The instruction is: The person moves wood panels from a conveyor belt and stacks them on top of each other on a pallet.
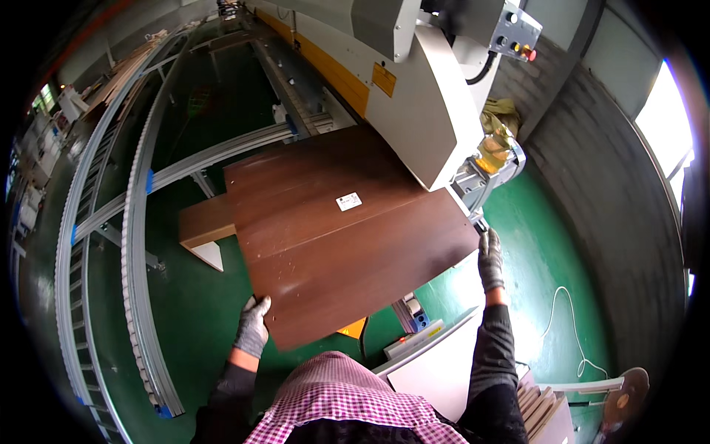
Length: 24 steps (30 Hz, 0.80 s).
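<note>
A broad brown wood panel (355,255) with a small white label (348,201) lies slantwise in front of me, its far edge at the foot of a large white machine (429,103). A straight line runs across its face. My left hand (253,325), in a grey glove, holds the panel's left edge near its near corner, thumb on top and the other fingers hidden below. At the right edge, my gloved right hand (490,260) rests against the panel's side with its fingers stretched forward.
Roller conveyor rails (133,274) run along the left, joined by a cross rail (214,153). A brown box-like piece (205,222) shows beside the panel. A control box with buttons (515,35) hangs at upper right. Stacked boards (540,407) and a white cable (566,325) lie lower right.
</note>
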### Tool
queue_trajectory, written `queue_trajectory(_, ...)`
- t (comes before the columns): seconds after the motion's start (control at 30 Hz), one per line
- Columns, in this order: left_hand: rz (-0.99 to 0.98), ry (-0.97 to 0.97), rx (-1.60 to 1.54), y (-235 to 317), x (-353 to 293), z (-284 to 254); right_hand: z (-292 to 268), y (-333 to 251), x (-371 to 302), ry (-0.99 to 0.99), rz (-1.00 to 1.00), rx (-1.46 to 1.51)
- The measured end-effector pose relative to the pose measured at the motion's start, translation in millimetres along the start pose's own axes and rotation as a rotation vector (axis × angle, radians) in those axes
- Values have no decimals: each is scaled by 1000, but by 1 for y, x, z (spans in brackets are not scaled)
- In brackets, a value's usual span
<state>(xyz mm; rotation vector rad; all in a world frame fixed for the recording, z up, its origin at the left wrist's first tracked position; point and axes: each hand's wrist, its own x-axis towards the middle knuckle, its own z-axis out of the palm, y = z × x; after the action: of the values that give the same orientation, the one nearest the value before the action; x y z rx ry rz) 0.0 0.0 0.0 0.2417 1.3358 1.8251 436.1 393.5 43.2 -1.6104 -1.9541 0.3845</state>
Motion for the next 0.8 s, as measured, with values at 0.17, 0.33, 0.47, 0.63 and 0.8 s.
queue_trajectory(0.17, -7, 44, -16, 7, -60, 38, 17, 21, 66, -83, 69, -11)
queue_trajectory(0.33, -136, 141, 97, -4, -120, 43, 6, 13, 38, -304, 294, -375)
queue_trajectory(0.47, -171, 197, 89, 14, -154, 57, -28, 37, -17, -367, 264, -348)
queue_trajectory(0.63, -92, 245, 330, -3, -178, 51, -92, 132, -166, -125, 74, -69)
queue_trajectory(0.8, 112, 272, 432, 3, -243, 11, -159, 64, -306, -67, 653, 273)
